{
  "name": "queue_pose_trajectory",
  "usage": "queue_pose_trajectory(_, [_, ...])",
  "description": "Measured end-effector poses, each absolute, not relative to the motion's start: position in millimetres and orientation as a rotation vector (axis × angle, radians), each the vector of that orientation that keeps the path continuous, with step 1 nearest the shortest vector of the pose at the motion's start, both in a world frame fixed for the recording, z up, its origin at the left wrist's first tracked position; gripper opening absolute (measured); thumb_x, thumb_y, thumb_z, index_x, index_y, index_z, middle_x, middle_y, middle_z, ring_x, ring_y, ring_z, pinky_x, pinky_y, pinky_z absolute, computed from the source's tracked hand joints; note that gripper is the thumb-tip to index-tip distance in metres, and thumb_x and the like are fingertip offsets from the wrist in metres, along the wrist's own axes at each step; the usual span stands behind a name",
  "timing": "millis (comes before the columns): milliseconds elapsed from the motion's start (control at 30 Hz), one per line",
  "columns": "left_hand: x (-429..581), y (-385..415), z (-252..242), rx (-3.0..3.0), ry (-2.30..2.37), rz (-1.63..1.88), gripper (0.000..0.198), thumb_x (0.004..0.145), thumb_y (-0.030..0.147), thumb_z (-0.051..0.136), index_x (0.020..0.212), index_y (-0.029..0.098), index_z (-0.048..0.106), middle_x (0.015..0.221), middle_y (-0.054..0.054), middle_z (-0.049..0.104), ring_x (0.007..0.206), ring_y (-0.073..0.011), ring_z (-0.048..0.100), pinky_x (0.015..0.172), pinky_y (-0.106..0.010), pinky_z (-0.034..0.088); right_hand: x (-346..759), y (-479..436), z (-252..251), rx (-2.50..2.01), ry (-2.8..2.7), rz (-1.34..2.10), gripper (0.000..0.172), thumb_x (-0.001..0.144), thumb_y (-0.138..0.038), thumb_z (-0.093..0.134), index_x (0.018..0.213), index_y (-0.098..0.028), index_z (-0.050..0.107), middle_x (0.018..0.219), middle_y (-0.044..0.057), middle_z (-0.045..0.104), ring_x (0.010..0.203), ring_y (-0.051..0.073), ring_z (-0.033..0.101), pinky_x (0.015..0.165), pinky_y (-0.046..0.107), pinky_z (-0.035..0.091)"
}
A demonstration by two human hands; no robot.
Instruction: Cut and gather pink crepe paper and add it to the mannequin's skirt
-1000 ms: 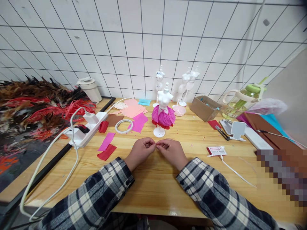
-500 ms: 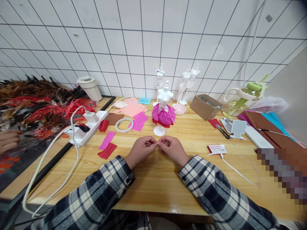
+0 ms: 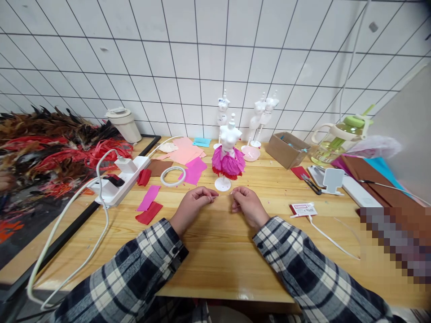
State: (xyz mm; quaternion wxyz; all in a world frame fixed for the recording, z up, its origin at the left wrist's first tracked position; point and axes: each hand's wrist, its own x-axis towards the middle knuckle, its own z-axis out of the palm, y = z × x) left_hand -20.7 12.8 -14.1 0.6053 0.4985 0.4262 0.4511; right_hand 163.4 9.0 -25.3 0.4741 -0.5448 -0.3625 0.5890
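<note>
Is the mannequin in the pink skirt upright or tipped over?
Upright: the mannequin rises straight above its round white base, which rests on the table.

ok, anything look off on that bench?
Nothing looks spilled or broken. Two oddities: a pixelated patch at lower right hides whatever lies there, and the white cable loops loosely past the table's left front edge, so it might snag.
</note>
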Motion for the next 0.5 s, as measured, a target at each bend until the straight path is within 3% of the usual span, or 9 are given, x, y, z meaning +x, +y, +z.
queue_pose_trajectory(167, [-23,11,-12,0.821,0.830,0.972,0.013,0.071,0.018,0.065,0.069,0.016,0.053,0.102,-0.010,0.073,0.096,-0.0192,0.068,0.093,-0.035,0.047,167,12,-29,-1.352,-0.831,1.427,0.017,0.064,-0.028,0.062,0.075,-0.019,0.053,0.048,-0.009,0.048,0.040,0.007,0.049,0.038,0.018,0.047])
queue_pose_trajectory(400, [-27,13,-11,0.627,0.788,0.897,0.010,0.074,0.016,0.059,0.076,0.018,0.050,0.101,-0.010,0.074,0.096,-0.0194,0.070,0.092,-0.033,0.050,168,14,-29,-1.344,-0.785,1.414,0.019,0.062,-0.027,0.061,0.077,-0.020,0.051,0.053,-0.010,0.047,0.041,0.006,0.048,0.038,0.018,0.047])
queue_pose_trajectory(500, [-30,15,-13,0.578,0.788,0.909,0.009,0.075,0.016,0.059,0.078,0.018,0.051,0.100,-0.010,0.075,0.095,-0.0186,0.071,0.091,-0.031,0.050,171,8,-19,-1.300,-0.766,1.386,0.019,0.064,-0.028,0.062,0.077,-0.020,0.051,0.067,-0.006,0.059,0.046,0.007,0.054,0.037,0.017,0.047])
